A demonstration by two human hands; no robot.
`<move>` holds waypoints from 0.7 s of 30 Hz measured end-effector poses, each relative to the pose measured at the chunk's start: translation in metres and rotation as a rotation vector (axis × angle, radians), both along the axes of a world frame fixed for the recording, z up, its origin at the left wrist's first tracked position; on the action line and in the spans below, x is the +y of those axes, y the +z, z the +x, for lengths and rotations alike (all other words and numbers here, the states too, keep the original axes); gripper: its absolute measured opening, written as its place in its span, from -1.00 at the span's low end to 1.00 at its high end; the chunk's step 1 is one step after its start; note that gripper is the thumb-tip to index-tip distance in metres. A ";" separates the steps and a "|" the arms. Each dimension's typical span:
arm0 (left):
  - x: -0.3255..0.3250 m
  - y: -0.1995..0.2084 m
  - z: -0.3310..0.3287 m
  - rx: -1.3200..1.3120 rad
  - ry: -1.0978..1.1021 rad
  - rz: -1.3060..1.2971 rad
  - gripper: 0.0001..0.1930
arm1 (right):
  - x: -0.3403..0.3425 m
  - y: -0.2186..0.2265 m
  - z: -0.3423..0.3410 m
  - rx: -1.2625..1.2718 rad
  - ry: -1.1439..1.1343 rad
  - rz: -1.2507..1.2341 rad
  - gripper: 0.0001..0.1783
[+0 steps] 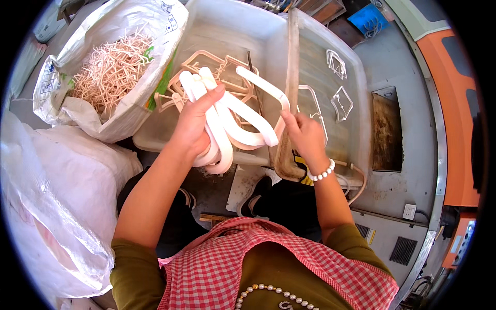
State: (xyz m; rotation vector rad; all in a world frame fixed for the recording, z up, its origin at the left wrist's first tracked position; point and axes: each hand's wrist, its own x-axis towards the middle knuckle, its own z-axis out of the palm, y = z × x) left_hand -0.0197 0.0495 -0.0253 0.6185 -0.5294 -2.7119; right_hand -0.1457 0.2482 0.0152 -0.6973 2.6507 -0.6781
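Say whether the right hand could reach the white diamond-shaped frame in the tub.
Probably yes: nothing visible blocks the right hand from the frame, though its fingers are on a white curved piece.

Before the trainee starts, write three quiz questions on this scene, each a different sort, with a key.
1. Which hand holds several curved white pieces? A) right B) left C) neither
2. True or false: a white beaded bracelet is on the right wrist.
3. Fill in: the open sack of thin pale sticks stands to the ____ of the tubs.

Key: 1. B, the left hand. 2. True. 3. Left.
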 end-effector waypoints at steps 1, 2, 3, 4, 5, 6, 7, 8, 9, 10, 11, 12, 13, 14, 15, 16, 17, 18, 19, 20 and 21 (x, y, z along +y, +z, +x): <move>0.001 0.000 -0.001 -0.010 0.005 0.025 -0.73 | 0.000 0.004 0.005 0.179 0.025 -0.139 -0.42; 0.001 0.000 -0.001 -0.020 0.009 0.049 -0.73 | 0.002 0.000 0.003 0.267 0.235 -0.227 -0.45; 0.004 0.001 -0.004 -0.024 -0.001 0.072 -0.73 | 0.001 -0.002 0.007 0.111 0.287 -0.318 -0.40; 0.004 0.001 -0.003 -0.035 -0.027 0.075 -0.73 | -0.004 -0.005 0.016 -0.049 0.339 -0.408 -0.33; 0.004 0.001 -0.001 -0.047 -0.054 0.077 -0.72 | -0.007 -0.009 0.024 -0.213 0.402 -0.450 -0.25; 0.004 0.001 0.000 -0.057 -0.078 0.079 -0.72 | -0.012 -0.014 0.031 -0.390 0.464 -0.474 -0.15; 0.004 0.001 -0.001 -0.085 -0.080 0.037 -0.71 | -0.013 -0.019 0.037 -0.570 0.537 -0.448 -0.06; 0.003 0.002 -0.001 -0.114 -0.081 -0.005 -0.70 | -0.014 -0.019 0.041 -0.538 0.542 -0.503 -0.06; 0.003 0.001 0.000 -0.147 -0.075 -0.044 -0.69 | -0.015 -0.016 0.046 -0.497 0.546 -0.469 -0.09; 0.003 0.000 -0.001 -0.155 -0.064 -0.040 -0.68 | -0.015 -0.011 0.051 -0.455 0.549 -0.435 -0.13; 0.002 -0.001 -0.001 -0.147 -0.053 -0.041 -0.68 | -0.015 -0.009 0.056 -0.414 0.552 -0.401 -0.17; 0.002 0.000 -0.002 -0.135 -0.046 -0.044 -0.68 | -0.014 -0.016 0.058 -0.476 0.478 -0.469 -0.24; 0.002 0.000 -0.002 -0.123 -0.040 -0.047 -0.68 | -0.013 -0.017 0.057 -0.583 0.431 -0.544 -0.31; 0.003 0.001 -0.002 -0.115 -0.041 -0.037 -0.68 | -0.013 -0.017 0.056 -0.690 0.382 -0.618 -0.37; 0.003 0.002 -0.001 -0.107 -0.038 -0.027 -0.68 | -0.015 -0.016 0.054 -0.798 0.334 -0.691 -0.43; 0.003 0.002 0.000 -0.099 -0.035 -0.017 -0.68 | -0.020 -0.002 0.053 -0.888 0.234 -0.692 -0.53; 0.004 0.002 0.000 -0.087 -0.034 -0.041 -0.68 | -0.020 -0.002 0.048 -0.909 0.216 -0.753 -0.53; 0.005 0.000 -0.001 -0.076 -0.035 -0.064 -0.68 | -0.020 -0.003 0.043 -0.929 0.196 -0.815 -0.53; 0.005 -0.002 -0.001 -0.065 -0.035 -0.088 -0.68 | -0.021 -0.002 0.040 -0.948 0.176 -0.877 -0.53; 0.006 -0.004 -0.001 -0.049 -0.051 -0.113 -0.68 | -0.020 0.003 0.041 -0.938 0.175 -0.918 -0.50; 0.008 -0.007 -0.002 -0.032 -0.070 -0.136 -0.68 | -0.020 0.004 0.042 -0.942 0.164 -0.894 -0.51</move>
